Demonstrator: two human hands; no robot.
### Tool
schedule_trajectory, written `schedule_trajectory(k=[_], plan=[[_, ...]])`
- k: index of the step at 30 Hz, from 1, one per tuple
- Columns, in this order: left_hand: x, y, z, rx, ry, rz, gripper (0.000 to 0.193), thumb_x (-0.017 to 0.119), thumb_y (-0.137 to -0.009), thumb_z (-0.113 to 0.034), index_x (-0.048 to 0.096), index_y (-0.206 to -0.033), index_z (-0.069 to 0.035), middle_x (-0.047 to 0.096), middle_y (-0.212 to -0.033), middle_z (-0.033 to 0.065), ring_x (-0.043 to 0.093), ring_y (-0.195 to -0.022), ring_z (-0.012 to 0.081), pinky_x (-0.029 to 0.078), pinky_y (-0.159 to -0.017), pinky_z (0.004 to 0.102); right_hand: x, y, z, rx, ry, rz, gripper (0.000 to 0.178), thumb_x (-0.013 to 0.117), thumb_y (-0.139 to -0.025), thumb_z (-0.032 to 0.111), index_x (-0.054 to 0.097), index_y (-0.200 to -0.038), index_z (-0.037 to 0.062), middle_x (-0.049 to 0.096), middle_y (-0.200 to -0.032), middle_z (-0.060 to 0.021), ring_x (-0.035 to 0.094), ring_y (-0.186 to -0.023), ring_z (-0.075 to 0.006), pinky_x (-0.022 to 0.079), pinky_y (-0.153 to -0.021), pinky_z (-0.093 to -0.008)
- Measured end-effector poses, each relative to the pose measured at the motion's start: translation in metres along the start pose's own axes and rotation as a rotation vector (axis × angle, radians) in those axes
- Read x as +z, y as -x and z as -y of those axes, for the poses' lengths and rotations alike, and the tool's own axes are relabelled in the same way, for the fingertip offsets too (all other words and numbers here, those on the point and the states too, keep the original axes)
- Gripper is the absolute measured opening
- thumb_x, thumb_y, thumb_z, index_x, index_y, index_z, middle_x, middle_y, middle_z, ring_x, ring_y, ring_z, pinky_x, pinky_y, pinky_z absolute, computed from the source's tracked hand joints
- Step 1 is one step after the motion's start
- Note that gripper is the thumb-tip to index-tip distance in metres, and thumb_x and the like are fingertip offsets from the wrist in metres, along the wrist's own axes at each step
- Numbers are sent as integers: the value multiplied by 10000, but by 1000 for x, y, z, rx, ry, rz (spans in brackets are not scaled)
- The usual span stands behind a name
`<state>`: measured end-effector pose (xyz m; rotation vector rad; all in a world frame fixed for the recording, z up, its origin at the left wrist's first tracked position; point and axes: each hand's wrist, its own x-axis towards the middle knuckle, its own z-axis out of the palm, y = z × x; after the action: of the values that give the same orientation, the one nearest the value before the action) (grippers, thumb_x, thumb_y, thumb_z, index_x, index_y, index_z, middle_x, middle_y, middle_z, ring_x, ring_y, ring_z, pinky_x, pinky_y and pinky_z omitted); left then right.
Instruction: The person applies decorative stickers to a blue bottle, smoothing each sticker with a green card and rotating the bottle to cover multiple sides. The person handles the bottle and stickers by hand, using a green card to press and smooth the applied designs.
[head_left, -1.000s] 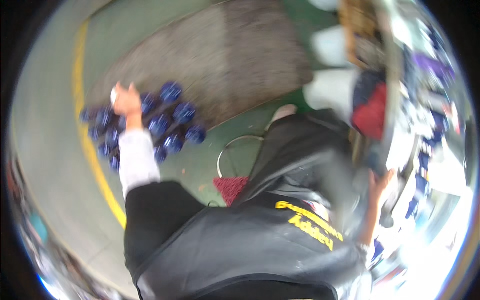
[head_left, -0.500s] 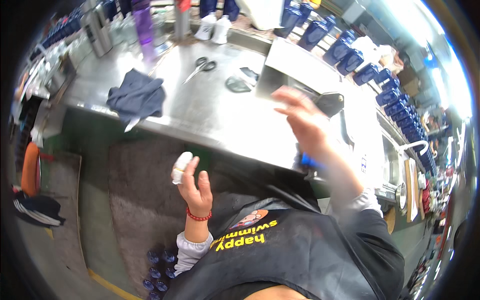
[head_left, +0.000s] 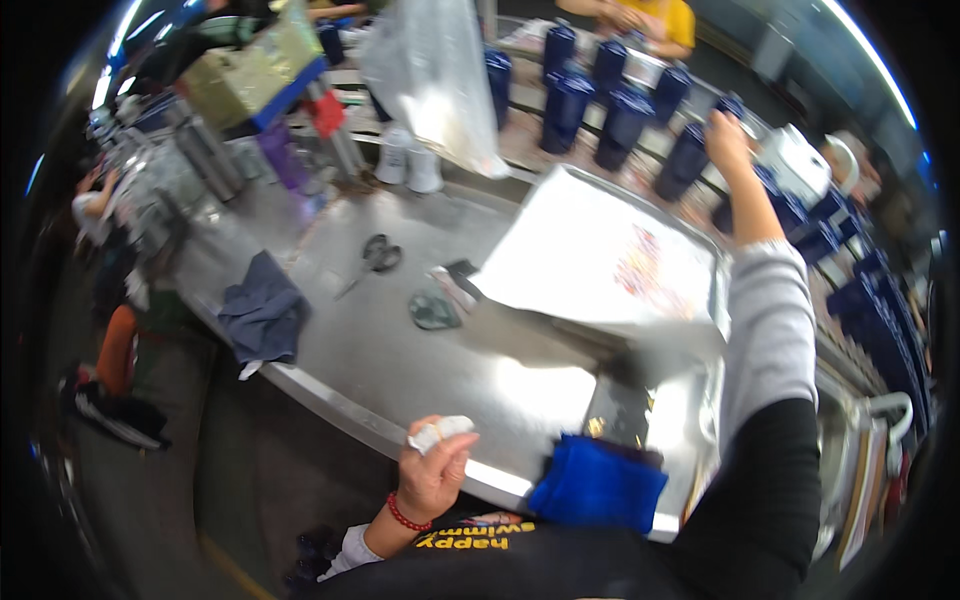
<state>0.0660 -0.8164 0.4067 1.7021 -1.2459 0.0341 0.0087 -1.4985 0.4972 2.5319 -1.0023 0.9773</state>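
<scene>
Two hands work apart: the left hand [head_left: 432, 478], low centre, pinches a small white wad [head_left: 440, 433] at the steel table's [head_left: 400, 350] near edge, while the right hand [head_left: 728, 135] stretches to upper right, fingers closing on a dark blue bottle [head_left: 688, 155] standing upright.

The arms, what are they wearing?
Both arms wear black sleeves over light grey cuffs. The right sleeve shows a long grey stretch. The left hand has a red bead bracelet at the wrist. Both hands are bare, without gloves.

Black apron w/ yellow print, grey sleeve on right arm, white cuff, red bead bracelet at left hand [head_left: 432, 478]
</scene>
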Motion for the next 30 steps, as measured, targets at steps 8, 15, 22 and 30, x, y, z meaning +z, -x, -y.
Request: schedule_trajectory(k=[8, 15, 22, 30], plan=[[23, -27, 1, 128, 34, 50, 206, 713, -872, -53, 728, -1078, -57, 728, -971, 132, 667, -887, 349, 533, -908, 431, -18, 31, -30, 124, -157, 23, 166, 695, -881, 117, 593, -959, 11, 624, -1009, -191, 624, -957, -417, 491, -839, -466], [26, -76, -34, 327, 99, 79, 334, 712, -887, -92, 670, -1207, -6, 709, -1070, 190, 663, -1019, 342, 506, -963, 450, -223, 105, -10, -216, -374, -62, 128, 668, -968, 94, 580, -1014, 13, 626, -1085, -139, 625, -1023, -291, 465, -939, -333], [80, -137, -121, 375, 588, 334, 1075, 797, -836, -568, 240, -1586, -37, 488, -1435, 245, 561, -1274, 325, 460, -1087, 416, -382, 209, 54, -13, -1053, 298, 273, 627, -1033, 242, 663, -1201, 30, 684, -1237, -152, 656, -1145, -203, 527, -1000, -308], [117, -70, -126, -633, 1252, 621, 739, 788, -867, -360, 428, -1382, 28, 633, -1177, 160, 697, -1004, 202, 605, -848, 322, -277, 351, 156, 391, -1402, 451, 428, 508, -1086, 357, 583, -1352, 30, 651, -1226, -132, 635, -1155, -191, 539, -979, -291]])
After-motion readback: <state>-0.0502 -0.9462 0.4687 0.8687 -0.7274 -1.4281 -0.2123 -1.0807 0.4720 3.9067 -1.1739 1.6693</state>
